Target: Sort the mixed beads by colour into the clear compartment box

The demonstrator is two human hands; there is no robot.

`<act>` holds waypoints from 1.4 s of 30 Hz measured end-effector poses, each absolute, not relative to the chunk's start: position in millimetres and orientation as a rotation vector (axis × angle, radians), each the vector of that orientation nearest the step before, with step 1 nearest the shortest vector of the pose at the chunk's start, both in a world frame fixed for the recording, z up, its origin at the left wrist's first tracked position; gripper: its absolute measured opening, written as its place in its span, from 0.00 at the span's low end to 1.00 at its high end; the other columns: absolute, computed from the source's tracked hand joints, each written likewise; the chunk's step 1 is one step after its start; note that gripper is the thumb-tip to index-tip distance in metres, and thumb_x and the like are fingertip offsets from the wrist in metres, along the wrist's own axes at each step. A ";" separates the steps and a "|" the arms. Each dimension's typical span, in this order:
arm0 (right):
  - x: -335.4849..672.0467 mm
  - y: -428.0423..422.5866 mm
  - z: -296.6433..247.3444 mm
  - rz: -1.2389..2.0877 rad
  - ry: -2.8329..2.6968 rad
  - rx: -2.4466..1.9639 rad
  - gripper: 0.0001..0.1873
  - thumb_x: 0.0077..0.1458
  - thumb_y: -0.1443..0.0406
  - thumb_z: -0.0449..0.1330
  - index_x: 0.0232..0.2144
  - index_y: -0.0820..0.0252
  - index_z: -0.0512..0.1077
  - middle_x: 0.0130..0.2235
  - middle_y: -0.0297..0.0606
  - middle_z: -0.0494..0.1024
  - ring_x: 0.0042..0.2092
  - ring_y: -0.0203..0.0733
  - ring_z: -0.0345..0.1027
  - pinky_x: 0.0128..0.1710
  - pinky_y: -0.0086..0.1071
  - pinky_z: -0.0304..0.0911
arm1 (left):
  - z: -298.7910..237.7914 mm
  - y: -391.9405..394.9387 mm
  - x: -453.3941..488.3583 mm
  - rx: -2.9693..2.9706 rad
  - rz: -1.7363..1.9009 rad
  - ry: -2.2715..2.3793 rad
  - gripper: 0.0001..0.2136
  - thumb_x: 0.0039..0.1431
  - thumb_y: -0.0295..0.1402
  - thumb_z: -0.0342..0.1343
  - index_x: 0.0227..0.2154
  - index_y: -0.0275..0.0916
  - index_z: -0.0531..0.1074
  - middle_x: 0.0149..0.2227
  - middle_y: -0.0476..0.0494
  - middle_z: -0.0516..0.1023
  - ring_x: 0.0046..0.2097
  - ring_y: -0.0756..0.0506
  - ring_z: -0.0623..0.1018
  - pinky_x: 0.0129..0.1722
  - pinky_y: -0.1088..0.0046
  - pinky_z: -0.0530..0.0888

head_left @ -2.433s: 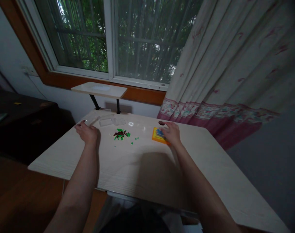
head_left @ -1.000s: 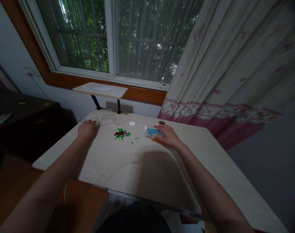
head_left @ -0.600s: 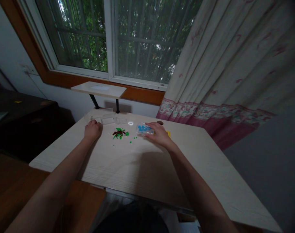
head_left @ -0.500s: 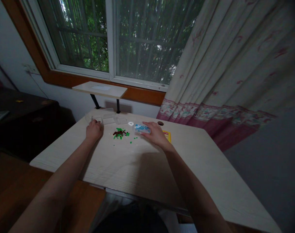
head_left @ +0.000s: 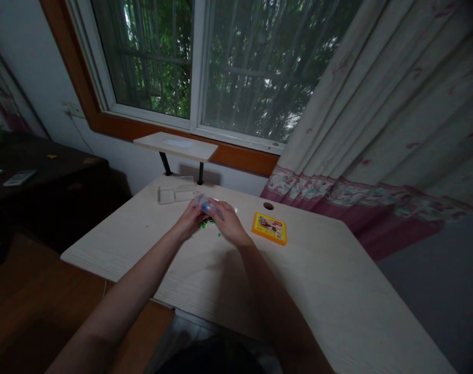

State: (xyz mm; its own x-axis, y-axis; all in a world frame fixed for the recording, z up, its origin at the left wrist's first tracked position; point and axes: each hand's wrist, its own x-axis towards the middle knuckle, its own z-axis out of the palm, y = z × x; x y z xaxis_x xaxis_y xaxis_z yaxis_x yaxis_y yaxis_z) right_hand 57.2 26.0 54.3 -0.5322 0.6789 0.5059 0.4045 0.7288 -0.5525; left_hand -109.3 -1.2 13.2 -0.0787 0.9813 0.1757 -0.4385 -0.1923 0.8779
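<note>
Both my left hand [head_left: 190, 218] and my right hand [head_left: 227, 221] are closed around a small clear plastic box [head_left: 208, 205] with blue pieces inside. They hold it above a little pile of green and dark red-brown pieces [head_left: 205, 222], which my hands partly cover. One loose green piece [head_left: 219, 235] lies just in front of the pile. Behind my left hand stand clear plastic boxes [head_left: 166, 196], with no coloured pieces visible in them.
On the right of the pale desk [head_left: 298, 275] lies a yellow-orange flat box [head_left: 269, 227] with a printed label. A small raised shelf [head_left: 177, 146] stands at the back, under the window. Behind the yellow box is a round cable hole [head_left: 268, 206].
My left hand has left the clear boxes and moved right to the box with blue pieces. My right hand has brought that box left, over the pile. The yellow box now shows fully.
</note>
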 end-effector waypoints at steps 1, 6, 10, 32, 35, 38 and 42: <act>56.1 26.1 53.3 0.456 -2.221 -0.822 0.23 0.66 0.53 0.50 0.59 0.49 0.68 0.56 0.41 0.74 0.57 0.45 0.65 0.61 0.43 0.58 | 11.8 -1.9 -108.2 0.936 1.579 0.783 0.28 0.51 0.51 0.64 0.53 0.47 0.67 0.51 0.44 0.74 0.49 0.46 0.76 0.51 0.66 0.72; 53.8 23.7 54.6 0.279 -2.337 -0.840 0.20 0.65 0.59 0.53 0.57 0.53 0.70 0.60 0.41 0.70 0.64 0.46 0.60 0.65 0.46 0.53 | 12.4 -7.1 -106.5 0.884 1.691 0.822 0.27 0.46 0.45 0.70 0.46 0.43 0.66 0.43 0.48 0.76 0.42 0.50 0.77 0.46 0.71 0.74; 51.3 15.9 62.6 0.284 -2.436 -0.830 0.22 0.65 0.68 0.48 0.59 0.61 0.68 0.60 0.45 0.70 0.61 0.42 0.64 0.64 0.39 0.57 | 10.3 -5.7 -104.7 0.897 1.781 0.863 0.26 0.46 0.44 0.70 0.45 0.43 0.66 0.40 0.49 0.76 0.39 0.50 0.78 0.42 0.72 0.76; 43.5 -5.4 71.0 -0.059 -2.634 -1.171 0.12 0.61 0.67 0.52 0.46 0.65 0.69 0.42 0.46 0.79 0.43 0.45 0.74 0.43 0.31 0.65 | 5.3 -3.0 -103.0 1.084 1.726 1.098 0.25 0.44 0.39 0.68 0.44 0.40 0.65 0.35 0.49 0.75 0.35 0.50 0.76 0.35 0.74 0.73; 41.4 -6.5 70.6 -0.068 -2.645 -1.198 0.12 0.62 0.67 0.51 0.46 0.65 0.68 0.43 0.47 0.79 0.43 0.46 0.74 0.43 0.32 0.65 | 2.3 -0.7 -102.3 1.115 1.751 1.170 0.25 0.44 0.39 0.67 0.44 0.40 0.65 0.34 0.50 0.74 0.34 0.50 0.75 0.34 0.74 0.72; 42.3 -5.2 71.1 -0.038 -2.618 -1.251 0.13 0.63 0.66 0.50 0.47 0.64 0.67 0.43 0.48 0.79 0.44 0.46 0.74 0.43 0.32 0.65 | 0.3 -0.8 -100.9 1.149 1.764 1.249 0.25 0.44 0.39 0.67 0.44 0.40 0.65 0.33 0.51 0.73 0.33 0.50 0.74 0.33 0.75 0.71; 49.5 0.1 76.0 0.031 -2.500 -1.342 0.15 0.63 0.65 0.51 0.50 0.64 0.68 0.46 0.48 0.78 0.45 0.46 0.74 0.45 0.32 0.65 | 2.1 -4.1 -97.0 1.131 1.747 1.134 0.25 0.43 0.39 0.69 0.44 0.41 0.66 0.38 0.48 0.76 0.38 0.49 0.76 0.37 0.73 0.74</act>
State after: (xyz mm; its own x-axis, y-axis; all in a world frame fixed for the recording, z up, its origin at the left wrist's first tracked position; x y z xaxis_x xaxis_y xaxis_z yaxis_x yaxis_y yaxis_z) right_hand 49.5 0.1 76.0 -0.5170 0.8174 0.2541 0.8109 0.5628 -0.1603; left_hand -97.0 -4.1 2.1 -0.3259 0.9059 0.2705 -0.1214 -0.3238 0.9383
